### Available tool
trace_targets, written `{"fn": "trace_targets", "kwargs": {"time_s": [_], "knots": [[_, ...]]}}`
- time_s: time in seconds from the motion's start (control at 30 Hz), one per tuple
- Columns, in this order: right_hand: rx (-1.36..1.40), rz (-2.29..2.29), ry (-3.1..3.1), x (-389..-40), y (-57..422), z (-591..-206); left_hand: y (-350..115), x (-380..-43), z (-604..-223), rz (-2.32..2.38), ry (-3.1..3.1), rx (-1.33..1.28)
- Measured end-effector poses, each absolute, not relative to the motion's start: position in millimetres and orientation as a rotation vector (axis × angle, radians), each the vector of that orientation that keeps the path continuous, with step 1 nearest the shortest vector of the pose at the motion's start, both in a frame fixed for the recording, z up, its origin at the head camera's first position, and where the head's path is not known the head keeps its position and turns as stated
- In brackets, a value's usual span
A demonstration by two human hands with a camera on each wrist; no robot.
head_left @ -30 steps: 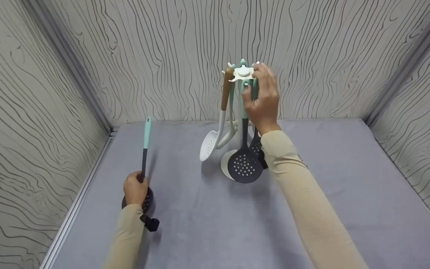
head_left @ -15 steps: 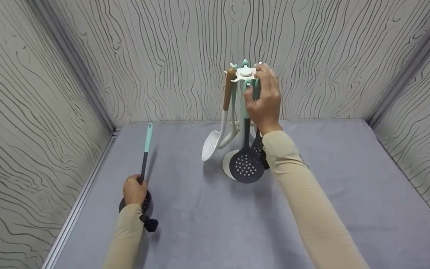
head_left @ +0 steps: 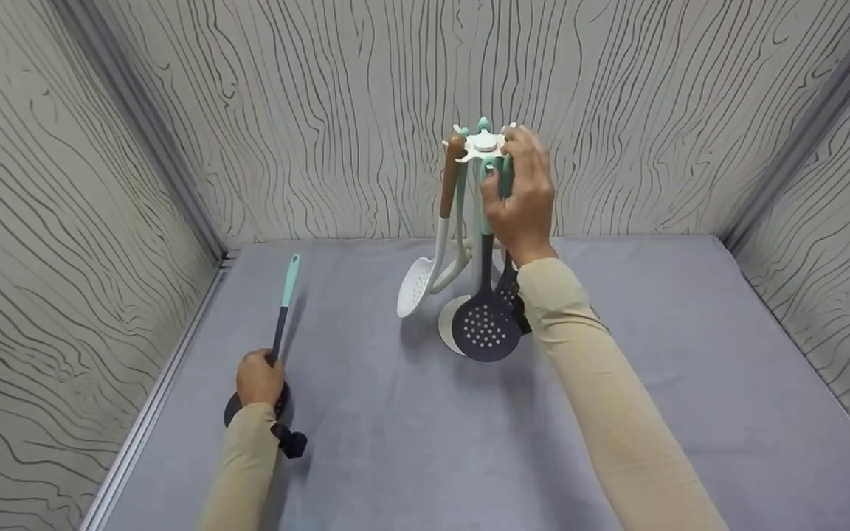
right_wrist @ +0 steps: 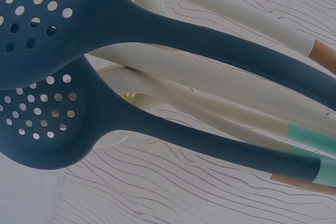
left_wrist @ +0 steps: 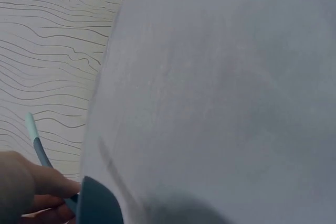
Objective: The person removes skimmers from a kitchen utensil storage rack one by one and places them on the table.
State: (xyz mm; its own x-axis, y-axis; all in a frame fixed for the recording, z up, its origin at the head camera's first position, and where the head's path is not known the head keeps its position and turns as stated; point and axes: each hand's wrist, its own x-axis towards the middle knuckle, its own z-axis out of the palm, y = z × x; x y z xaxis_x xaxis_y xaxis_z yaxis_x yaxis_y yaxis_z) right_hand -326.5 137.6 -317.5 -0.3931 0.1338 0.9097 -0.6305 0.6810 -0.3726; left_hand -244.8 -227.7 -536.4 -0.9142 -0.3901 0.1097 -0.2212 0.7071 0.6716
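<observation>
My left hand (head_left: 260, 378) grips a dark skimmer (head_left: 279, 332) low on its stem, close to the perforated head. The mint handle end points away from me; the hand covers part of the head. In the left wrist view the skimmer's dark head (left_wrist: 98, 203) shows beside the fingers. Farther back, my right hand (head_left: 524, 199) holds the white top of a hanging utensil rack (head_left: 484, 144), thumb and fingers curved at its hooks. Below that hand hangs another dark skimmer (head_left: 485, 328). A second dark skimmer (right_wrist: 50, 114) hangs beside it, clearer in the right wrist view.
A white slotted spoon (head_left: 415, 286) with a brown handle hangs on the rack's left side, with other pale utensils behind. Grey cloth (head_left: 366, 442) covers the table. Wood-patterned panels (head_left: 336, 118) enclose the back and sides.
My left hand has shifted slightly left and nearer to me, bringing its skimmer along. The right hand keeps its place on the rack, and the hanging utensils look unchanged.
</observation>
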Motion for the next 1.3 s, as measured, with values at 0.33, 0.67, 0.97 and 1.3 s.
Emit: {"fn": "trace_targets", "kwargs": {"time_s": [0.33,0.67,0.97,1.3], "knots": [[0.385,0.859,-1.795,-326.1,136.5,-317.9,-238.1,-241.4,-540.7,-0.945,-2.736,0.533],[0.399,0.874,-1.723,-330.2,134.5,-321.4,-247.2,-240.6,-545.9,-0.936,-2.854,0.627],[0.404,0.883,-1.699,-330.6,137.3,-325.8,-251.0,-241.5,-550.4,-0.88,-2.898,0.673],[0.409,0.885,-1.696,-332.4,138.3,-324.1,-251.2,-245.8,-556.4,-0.854,-2.89,0.697]]}}
